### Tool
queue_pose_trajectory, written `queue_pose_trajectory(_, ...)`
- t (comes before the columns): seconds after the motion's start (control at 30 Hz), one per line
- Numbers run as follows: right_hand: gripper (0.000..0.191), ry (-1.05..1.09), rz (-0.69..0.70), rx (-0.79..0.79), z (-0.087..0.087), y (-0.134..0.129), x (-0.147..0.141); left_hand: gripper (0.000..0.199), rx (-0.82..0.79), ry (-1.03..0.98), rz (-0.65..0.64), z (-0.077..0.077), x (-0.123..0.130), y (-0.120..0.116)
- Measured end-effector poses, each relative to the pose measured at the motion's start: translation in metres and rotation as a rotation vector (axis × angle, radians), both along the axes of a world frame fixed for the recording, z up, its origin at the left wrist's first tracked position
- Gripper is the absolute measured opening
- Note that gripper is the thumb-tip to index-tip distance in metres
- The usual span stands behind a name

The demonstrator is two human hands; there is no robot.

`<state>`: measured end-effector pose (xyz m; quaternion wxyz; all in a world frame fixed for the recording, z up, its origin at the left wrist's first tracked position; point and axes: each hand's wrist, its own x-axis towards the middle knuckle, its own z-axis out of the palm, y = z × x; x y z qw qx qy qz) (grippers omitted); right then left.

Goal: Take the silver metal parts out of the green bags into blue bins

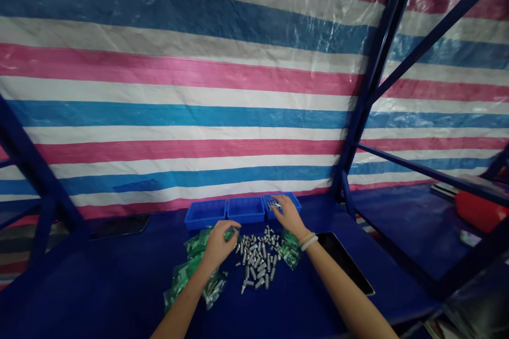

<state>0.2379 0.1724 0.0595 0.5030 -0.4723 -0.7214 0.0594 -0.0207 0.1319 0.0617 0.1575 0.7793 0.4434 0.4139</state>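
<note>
Three blue trays stand in a row; the left tray (205,214) and middle tray (245,210) look bare inside, while the right tray (294,202) holds some small metal pieces (272,204). My right hand (289,215), with beaded bracelets at the wrist, reaches over the right tray's front edge, fingers bent above the pieces. Over the green plastic packets (193,265), my left hand (220,242) has its thumb and fingers curled round part of a green packet. A loose pile of metal fittings (257,259) lies between my arms. More green packets (289,250) sit beside my right wrist.
A black tablet (344,262) lies under my right forearm. Another dark flat device (121,226) is at the back left. Blue metal posts (360,111) frame the table, with a striped sheet (191,116) behind. A red object (479,209) lies far right.
</note>
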Motion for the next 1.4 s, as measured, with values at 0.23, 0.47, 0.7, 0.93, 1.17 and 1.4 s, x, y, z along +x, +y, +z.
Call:
queue_pose_trajectory(0.23, 0.022, -0.007, 0.142, 0.009, -0.006, -0.047, -0.039, 0.015, 0.025, 0.512, -0.089, 0.005, -0.006, -0.01)
queue_pose_trajectory(0.47, 0.02, 0.113, 0.103, -0.008, -0.02, -0.053, -0.038, 0.023, 0.054, 0.607, -0.107, -0.003, -0.006, -0.012)
queue_pose_trajectory(0.7, 0.023, 0.135, 0.09, -0.026, -0.024, -0.055, -0.042, 0.012, 0.109, 0.607, -0.163, -0.002, -0.004, -0.007)
queue_pose_trajectory(0.93, 0.022, 0.137, 0.143, -0.059, -0.028, -0.055, -0.047, 0.017, 0.076, 0.456, -0.221, -0.004, -0.003, -0.001)
queue_pose_trajectory(1.17, 0.02, 0.144, 0.168, -0.129, -0.029, -0.056, -0.05, 0.018, -0.011, 0.254, -0.233, -0.006, -0.002, 0.002)
queue_pose_trajectory(1.4, 0.022, 0.113, 0.249, -0.156, -0.026, -0.061, -0.051, 0.016, -0.012, 0.129, -0.172, -0.006, -0.001, 0.004)
